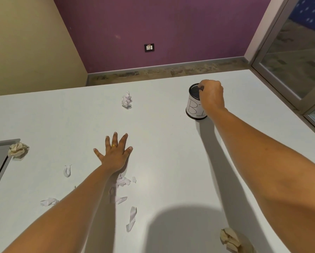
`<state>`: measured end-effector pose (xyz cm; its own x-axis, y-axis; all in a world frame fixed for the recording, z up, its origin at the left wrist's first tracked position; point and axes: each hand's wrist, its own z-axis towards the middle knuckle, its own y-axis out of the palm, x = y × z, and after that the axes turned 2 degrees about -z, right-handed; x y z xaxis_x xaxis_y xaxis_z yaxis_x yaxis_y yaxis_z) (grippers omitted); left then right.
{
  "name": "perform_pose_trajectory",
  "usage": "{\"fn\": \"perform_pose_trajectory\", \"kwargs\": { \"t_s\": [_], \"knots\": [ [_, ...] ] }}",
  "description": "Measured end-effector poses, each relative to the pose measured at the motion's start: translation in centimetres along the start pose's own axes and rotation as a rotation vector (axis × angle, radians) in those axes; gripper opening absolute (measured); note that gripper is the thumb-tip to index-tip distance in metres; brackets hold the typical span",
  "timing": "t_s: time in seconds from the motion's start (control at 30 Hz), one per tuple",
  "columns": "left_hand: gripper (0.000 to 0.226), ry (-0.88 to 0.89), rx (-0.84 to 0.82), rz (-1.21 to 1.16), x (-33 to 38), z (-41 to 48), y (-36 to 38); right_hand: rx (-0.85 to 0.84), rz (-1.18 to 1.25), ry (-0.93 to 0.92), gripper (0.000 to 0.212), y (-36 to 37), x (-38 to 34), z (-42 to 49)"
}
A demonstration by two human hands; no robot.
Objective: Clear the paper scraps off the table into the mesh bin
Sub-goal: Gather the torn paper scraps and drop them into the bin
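Right hand [211, 95] hovered curled over the mesh bin [194, 103], contents hidden; left hand [114, 154] lay flat and spread, nearest the white scraps [123, 181] by its wrist

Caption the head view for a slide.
Right hand at the mesh bin's rim, left hand flat on the scrap-strewn white table.

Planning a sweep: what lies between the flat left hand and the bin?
Head view: only bare table lies between the left hand and the bin.
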<state>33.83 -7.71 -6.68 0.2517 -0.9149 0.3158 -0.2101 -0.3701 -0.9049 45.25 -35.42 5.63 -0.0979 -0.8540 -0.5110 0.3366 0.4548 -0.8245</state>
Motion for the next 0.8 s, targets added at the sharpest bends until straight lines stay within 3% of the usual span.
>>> {"fn": "perform_pose_trajectory", "kwargs": {
  "t_s": [0.23,0.37,0.47,0.57,0.67,0.8],
  "knots": [
    [0.046,0.047,-0.02,-0.183,-1.4,-1.0,-0.9,-0.106,0.158,-0.122,0.031,1.0,-2.0,-5.0],
    [0.041,0.112,0.015,-0.24,-2.8,-3.4,-1.5,-0.329,0.238,-0.177,0.03,3.0,-3.5,-11.6],
    [0.037,0.128,0.139,-0.222,-3.6,-6.6,-1.2,-0.537,0.341,-0.165,0.028,4.3,-4.3,-16.8],
    [0.036,0.12,0.295,-0.138,-4.2,-10.2,0.0,-0.7,0.304,-0.248,0.028,5.3,-5.0,-20.9],
    [0.039,0.017,0.357,-0.188,-4.0,-13.1,1.2,-0.812,0.199,-0.462,0.041,6.0,-5.6,-23.3],
    [0.042,-0.052,0.392,-0.188,-3.6,-15.1,2.6,-0.819,0.019,-0.63,0.044,6.5,-6.0,-24.9]
  ]
}}
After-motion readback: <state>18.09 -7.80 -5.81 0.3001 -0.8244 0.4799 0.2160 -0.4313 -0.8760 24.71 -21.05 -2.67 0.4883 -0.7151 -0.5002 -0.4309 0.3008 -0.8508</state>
